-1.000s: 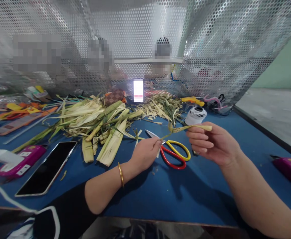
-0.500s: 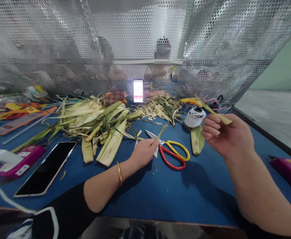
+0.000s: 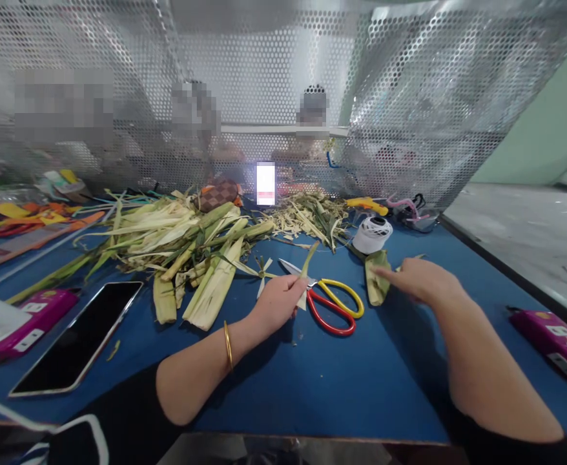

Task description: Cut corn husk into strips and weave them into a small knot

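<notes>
My left hand point(image 3: 279, 302) is closed in a pinch on a narrow corn husk strip point(image 3: 309, 259), whose upper end sticks up past the fingers. Close by on the blue table lie scissors point(image 3: 334, 303) with one red and one yellow handle, blades pointing away to the left. My right hand point(image 3: 426, 284) is slightly blurred, its index finger stretched toward a green piece of corn husk point(image 3: 376, 278); the other fingers are mostly hidden. Behind that piece stands a white thread spool point(image 3: 372, 234). Left of the scissors lies a small knotted husk bundle point(image 3: 263, 268).
A heap of corn husks point(image 3: 167, 229) covers the left middle, with shredded scraps point(image 3: 307, 213) behind. A phone point(image 3: 77, 339) and a magenta power strip point(image 3: 24, 323) lie left; another magenta power strip point(image 3: 555, 342) is right. A perforated metal partition point(image 3: 268, 84) stands behind, people beyond it.
My right hand pulled a husk strip away from the left hand to the right, then lowered toward the green husk piece. The left hand keeps its pinch on a strip. The view shifted slightly.
</notes>
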{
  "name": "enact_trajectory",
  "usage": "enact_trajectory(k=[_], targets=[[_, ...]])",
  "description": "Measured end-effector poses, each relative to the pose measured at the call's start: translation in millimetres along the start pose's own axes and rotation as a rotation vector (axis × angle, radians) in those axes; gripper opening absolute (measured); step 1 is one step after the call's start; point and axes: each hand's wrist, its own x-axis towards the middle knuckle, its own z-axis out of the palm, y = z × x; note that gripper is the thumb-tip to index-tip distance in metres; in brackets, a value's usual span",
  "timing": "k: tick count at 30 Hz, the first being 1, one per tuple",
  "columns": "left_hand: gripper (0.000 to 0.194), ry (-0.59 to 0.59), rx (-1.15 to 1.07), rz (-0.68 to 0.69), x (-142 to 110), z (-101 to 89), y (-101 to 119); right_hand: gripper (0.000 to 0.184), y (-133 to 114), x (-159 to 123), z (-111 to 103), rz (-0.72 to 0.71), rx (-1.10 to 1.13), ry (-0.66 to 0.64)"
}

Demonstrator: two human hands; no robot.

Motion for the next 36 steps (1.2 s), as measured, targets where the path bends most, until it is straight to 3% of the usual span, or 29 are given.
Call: enact_trajectory(k=[3,5,7,12,14,17,19,21,23,25,31,36], targets=[[0.039,0.001,-0.052,-0.006,-1.1,1.2,0.0,0.029,-10.5,-6.3,-0.6,-0.023,-0.032,-0.236],[0.040,0.001,-0.117,-0.006,-1.8,2.4,0.6,0.019,-6.4,-6.6,-6.0,-0.007,0.007,-0.254],[0.041,-0.004,-0.203,-0.011,-2.0,3.5,1.7,0.014,7.8,-3.5,-11.1,0.063,0.055,-0.156],[0.038,-0.018,-0.363,-0.107,-1.5,4.1,5.7,0.026,43.6,7.9,-8.2,0.134,0.026,0.304],[0.035,-0.023,-0.403,-0.131,-2.7,3.3,8.0,0.029,36.4,8.0,-4.3,0.119,0.090,0.421],[0.034,-0.031,-0.452,-0.113,-5.8,1.8,11.5,0.024,-4.6,-3.5,2.3,-0.030,0.328,0.509],[0.035,-0.061,-0.450,-0.101,-7.8,1.3,12.9,0.024,-41.0,-18.9,11.3,-0.257,0.636,0.347],[0.034,-0.106,-0.432,-0.090,-9.2,1.8,13.2,0.032,-71.5,-35.9,24.6,-0.384,0.982,-0.052],[0.032,-0.127,-0.422,-0.071,-9.7,3.0,12.1,0.031,-89.6,-48.9,38.0,-0.406,1.204,-0.408],[0.030,-0.148,-0.396,-0.062,-9.6,4.6,10.3,0.028,-95.3,-55.2,46.9,-0.344,1.347,-0.550],[0.028,-0.257,-0.345,-0.077,-11.7,7.1,10.0,0.033,-88.7,-53.1,46.7,-0.161,1.438,-0.683],[0.029,-0.304,-0.112,0.036,-15.8,8.2,12.7,0.035,-90.4,-50.0,44.8,-0.143,1.480,-0.410]])
